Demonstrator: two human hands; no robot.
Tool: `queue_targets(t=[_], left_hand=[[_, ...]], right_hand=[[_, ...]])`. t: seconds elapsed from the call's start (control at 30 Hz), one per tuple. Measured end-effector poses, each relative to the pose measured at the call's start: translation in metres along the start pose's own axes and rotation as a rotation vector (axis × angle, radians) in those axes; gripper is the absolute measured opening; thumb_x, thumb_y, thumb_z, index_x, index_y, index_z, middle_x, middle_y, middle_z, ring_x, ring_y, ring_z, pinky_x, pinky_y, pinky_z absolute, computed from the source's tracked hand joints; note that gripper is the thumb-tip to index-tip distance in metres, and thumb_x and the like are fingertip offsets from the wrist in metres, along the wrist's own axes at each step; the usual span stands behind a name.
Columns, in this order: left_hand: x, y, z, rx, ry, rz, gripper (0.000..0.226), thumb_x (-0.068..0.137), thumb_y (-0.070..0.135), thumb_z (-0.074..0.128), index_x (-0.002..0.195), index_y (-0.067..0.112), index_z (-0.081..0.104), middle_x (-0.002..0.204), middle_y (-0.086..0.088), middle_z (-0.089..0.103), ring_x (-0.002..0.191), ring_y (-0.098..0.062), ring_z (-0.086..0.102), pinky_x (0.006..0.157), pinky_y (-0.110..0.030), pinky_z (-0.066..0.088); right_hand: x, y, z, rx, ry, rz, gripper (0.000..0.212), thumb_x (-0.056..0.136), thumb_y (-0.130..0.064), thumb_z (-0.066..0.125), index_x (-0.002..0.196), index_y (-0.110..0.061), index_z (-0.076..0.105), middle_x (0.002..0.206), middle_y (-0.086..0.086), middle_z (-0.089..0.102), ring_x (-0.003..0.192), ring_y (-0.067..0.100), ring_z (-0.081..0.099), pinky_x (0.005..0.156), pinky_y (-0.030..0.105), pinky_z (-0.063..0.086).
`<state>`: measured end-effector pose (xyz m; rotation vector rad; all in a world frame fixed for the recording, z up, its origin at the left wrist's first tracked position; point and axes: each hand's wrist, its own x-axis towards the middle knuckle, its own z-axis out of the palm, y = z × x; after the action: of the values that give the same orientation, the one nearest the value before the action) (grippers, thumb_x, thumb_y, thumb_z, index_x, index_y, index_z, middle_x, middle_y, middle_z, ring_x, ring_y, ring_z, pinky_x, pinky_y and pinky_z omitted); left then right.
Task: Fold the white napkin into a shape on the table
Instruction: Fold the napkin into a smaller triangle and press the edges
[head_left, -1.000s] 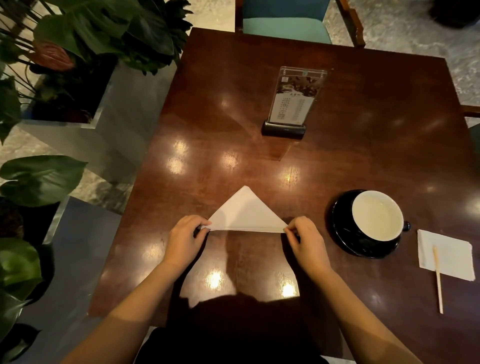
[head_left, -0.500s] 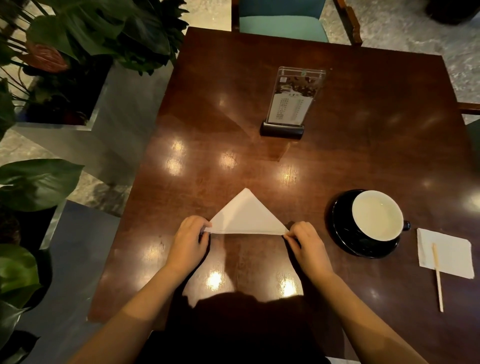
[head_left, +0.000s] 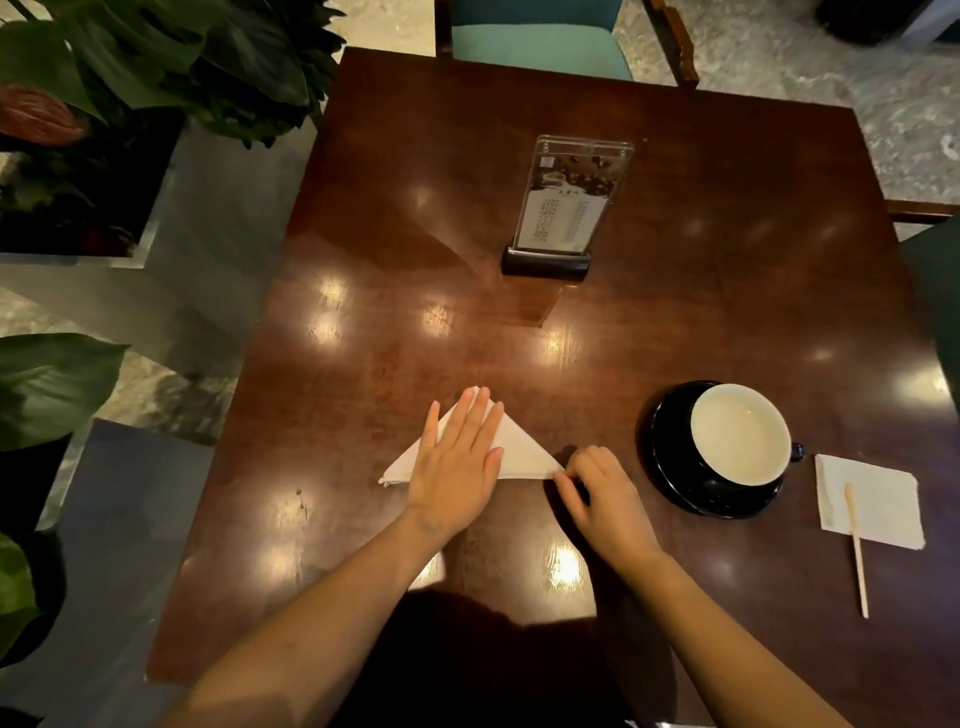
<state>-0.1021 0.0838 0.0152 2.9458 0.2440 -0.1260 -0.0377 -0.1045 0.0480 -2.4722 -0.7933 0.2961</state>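
The white napkin (head_left: 524, 453) lies on the dark wooden table (head_left: 675, 312) folded into a triangle, its long edge toward me and its tip pointing away. My left hand (head_left: 460, 457) lies flat on top of it with fingers stretched out and together, covering the middle and the tip. My right hand (head_left: 597, 496) pinches the triangle's right corner between thumb and fingers. The left corner of the napkin sticks out free beside my left hand.
A black saucer (head_left: 670, 467) with a white-lined cup (head_left: 740, 434) stands right of the napkin. Further right lies a second napkin (head_left: 878, 499) with a wooden stirrer (head_left: 856, 551) across it. An acrylic menu stand (head_left: 569, 205) stands mid-table. Plants crowd the left; a teal chair (head_left: 540, 36) is beyond.
My left hand has let go of the left corner and moved onto the triangle, pressing it flat. My right hand stays pinching the right corner.
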Motion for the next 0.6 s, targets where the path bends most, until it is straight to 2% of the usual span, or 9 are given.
queue_targets(t=[0.07, 0.13, 0.17, 0.23, 0.37, 0.5, 0.6], left_hand=[[0.001, 0.001, 0.000, 0.006, 0.004, 0.004, 0.053, 0.097, 0.036, 0.024, 0.146, 0.015, 0.026, 0.154, -0.007, 0.022, 0.143, -0.021, 0.014, 0.112, -0.051, 0.022], [0.001, 0.001, 0.000, 0.020, 0.005, -0.003, 0.052, 0.098, 0.035, 0.019, 0.146, 0.015, 0.024, 0.154, -0.008, 0.022, 0.143, -0.021, 0.015, 0.112, -0.051, 0.023], [0.001, 0.001, 0.000, 0.030, 0.005, -0.007, 0.053, 0.098, 0.035, 0.016, 0.146, 0.014, 0.023, 0.154, -0.008, 0.023, 0.143, -0.021, 0.014, 0.112, -0.050, 0.023], [0.001, 0.001, 0.000, 0.034, 0.005, 0.008, 0.055, 0.096, 0.032, 0.015, 0.147, 0.012, 0.018, 0.154, -0.009, 0.021, 0.143, -0.022, 0.012, 0.112, -0.050, 0.019], [0.001, 0.000, -0.004, 0.025, 0.025, 0.024, 0.059, 0.092, 0.029, 0.023, 0.146, 0.006, 0.016, 0.153, -0.011, 0.023, 0.143, -0.023, 0.013, 0.111, -0.046, 0.016], [-0.002, -0.004, -0.003, 0.008, 0.021, 0.017, 0.058, 0.094, 0.029, 0.021, 0.146, 0.004, 0.018, 0.153, -0.011, 0.021, 0.142, -0.022, 0.014, 0.112, -0.043, 0.015], [-0.010, -0.018, -0.001, 0.007, 0.014, -0.025, 0.055, 0.097, 0.031, 0.016, 0.145, 0.007, 0.022, 0.154, -0.008, 0.020, 0.142, -0.020, 0.016, 0.112, -0.044, 0.017]], right_hand=[[0.008, -0.012, 0.001, -0.022, 0.081, 0.021, 0.024, 0.092, -0.029, 0.046, 0.087, -0.011, 0.062, 0.092, -0.001, 0.058, 0.088, 0.016, 0.051, 0.079, 0.035, 0.049], [0.025, -0.034, 0.008, 0.027, 0.093, 0.024, 0.042, 0.093, -0.035, 0.034, 0.114, -0.012, 0.062, 0.122, 0.001, 0.059, 0.114, 0.016, 0.050, 0.101, 0.035, 0.042], [0.035, -0.045, 0.014, 0.045, 0.048, -0.001, 0.048, 0.094, -0.036, 0.030, 0.128, -0.013, 0.054, 0.137, 0.000, 0.051, 0.127, 0.014, 0.043, 0.110, 0.033, 0.032], [0.049, -0.058, 0.030, 0.014, -0.069, -0.053, 0.054, 0.096, -0.038, 0.021, 0.143, -0.016, 0.034, 0.151, -0.003, 0.030, 0.140, 0.009, 0.023, 0.117, 0.031, 0.015], [0.056, -0.051, 0.051, -0.142, -0.165, -0.036, 0.059, 0.094, -0.042, 0.007, 0.149, -0.021, 0.010, 0.156, -0.007, 0.005, 0.143, 0.004, -0.001, 0.120, 0.032, 0.001], [0.054, -0.047, 0.054, -0.219, -0.180, -0.073, 0.058, 0.095, -0.049, 0.001, 0.146, -0.023, -0.002, 0.153, -0.009, -0.005, 0.143, 0.005, -0.007, 0.117, 0.028, -0.007], [0.054, -0.044, 0.059, -0.276, -0.173, -0.090, 0.059, 0.096, -0.050, 0.005, 0.147, -0.021, 0.000, 0.154, -0.006, -0.005, 0.144, 0.009, -0.005, 0.116, 0.030, -0.008]])
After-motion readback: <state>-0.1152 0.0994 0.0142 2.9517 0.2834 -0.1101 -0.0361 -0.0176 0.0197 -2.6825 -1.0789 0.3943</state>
